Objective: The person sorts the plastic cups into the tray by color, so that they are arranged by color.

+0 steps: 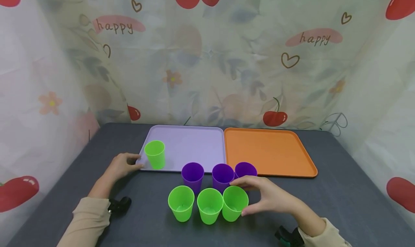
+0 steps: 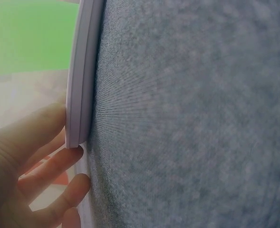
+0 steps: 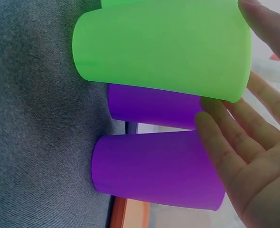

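My left hand is at the left front corner of the lavender tray, thumb and fingertips right at its rim. A green cup stands upright on that tray, close to those fingers. My right hand reaches round the rightmost front green cup, its thumb by the near side and its fingers behind the rim. In the right wrist view the fingers extend fairly straight beside this cup, close to a purple cup.
Two more green cups stand left of the right hand. Behind them is a row of purple cups. An orange tray adjoins the lavender one on the dark table. A patterned curtain hangs behind.
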The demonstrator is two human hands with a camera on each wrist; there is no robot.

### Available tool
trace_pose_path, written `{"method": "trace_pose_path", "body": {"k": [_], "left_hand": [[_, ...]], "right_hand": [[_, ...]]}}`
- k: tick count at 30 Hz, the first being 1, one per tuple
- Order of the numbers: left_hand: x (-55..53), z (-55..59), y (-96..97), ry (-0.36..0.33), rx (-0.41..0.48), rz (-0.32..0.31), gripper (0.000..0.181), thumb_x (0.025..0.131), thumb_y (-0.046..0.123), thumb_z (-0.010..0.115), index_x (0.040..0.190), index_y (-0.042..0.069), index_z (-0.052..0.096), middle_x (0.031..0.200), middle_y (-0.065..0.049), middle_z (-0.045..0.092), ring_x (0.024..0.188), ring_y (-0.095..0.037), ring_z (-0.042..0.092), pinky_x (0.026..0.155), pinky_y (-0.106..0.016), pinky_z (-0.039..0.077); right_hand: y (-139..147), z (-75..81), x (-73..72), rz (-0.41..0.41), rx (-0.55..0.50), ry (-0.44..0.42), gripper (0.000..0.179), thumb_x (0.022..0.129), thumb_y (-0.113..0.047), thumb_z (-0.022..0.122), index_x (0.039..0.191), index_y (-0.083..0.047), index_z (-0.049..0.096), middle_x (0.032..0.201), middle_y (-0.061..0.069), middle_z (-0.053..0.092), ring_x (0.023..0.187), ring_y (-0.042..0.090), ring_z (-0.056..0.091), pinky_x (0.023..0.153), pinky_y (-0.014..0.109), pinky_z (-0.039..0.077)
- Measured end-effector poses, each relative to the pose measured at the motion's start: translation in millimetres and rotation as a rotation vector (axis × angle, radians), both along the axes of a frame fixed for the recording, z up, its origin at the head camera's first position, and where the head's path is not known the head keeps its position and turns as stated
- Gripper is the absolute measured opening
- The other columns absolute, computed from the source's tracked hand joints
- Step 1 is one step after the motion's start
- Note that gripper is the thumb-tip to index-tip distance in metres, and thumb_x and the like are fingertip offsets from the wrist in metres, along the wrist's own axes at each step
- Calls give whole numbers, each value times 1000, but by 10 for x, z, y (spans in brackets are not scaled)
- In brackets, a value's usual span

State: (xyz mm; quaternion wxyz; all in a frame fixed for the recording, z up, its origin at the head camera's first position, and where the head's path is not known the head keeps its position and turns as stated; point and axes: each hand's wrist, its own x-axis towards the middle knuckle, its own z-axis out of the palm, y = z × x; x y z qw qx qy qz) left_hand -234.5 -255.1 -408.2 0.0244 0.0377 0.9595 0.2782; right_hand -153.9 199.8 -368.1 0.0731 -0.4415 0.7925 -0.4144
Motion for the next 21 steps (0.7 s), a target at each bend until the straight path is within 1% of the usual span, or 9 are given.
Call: {"method": "trace_pose_path", "body": {"k": [6,14,17,21], "left_hand": [[1,-6,-9,0,12,-2,50,83,28,69,121,-4,60,123,-31,56,110,-43,53,89,-54,45],[-4,-16,-16,11,9,-9,50,82,28,70,120,-4,61,120,-30,58,104,-40,58,84,-51,48],[-4,-8,-19,10,7,-11,51,81,29,71,119,-4,60,120,-31,58,103,-40,58,83,-51,48],[0,-5,-10,-3,11,0,51,82,29,69,121,-3,60,122,-31,56,106,-41,56,86,-52,47]], "right_hand": [[-3,8,6,-24,32,1,59,74,-19,78,126,-6,53,121,9,61,106,16,62,89,28,52],[10,16,5,-42,49,-20,58,75,-23,78,125,-6,54,122,8,62,107,16,62,86,28,53],[22,34,11,-42,52,-19,58,75,-24,78,126,-7,54,122,8,61,106,15,62,85,28,53],[43,83,23,-42,50,-10,59,75,-24,78,126,-7,54,122,8,61,106,14,61,85,28,54]]}}
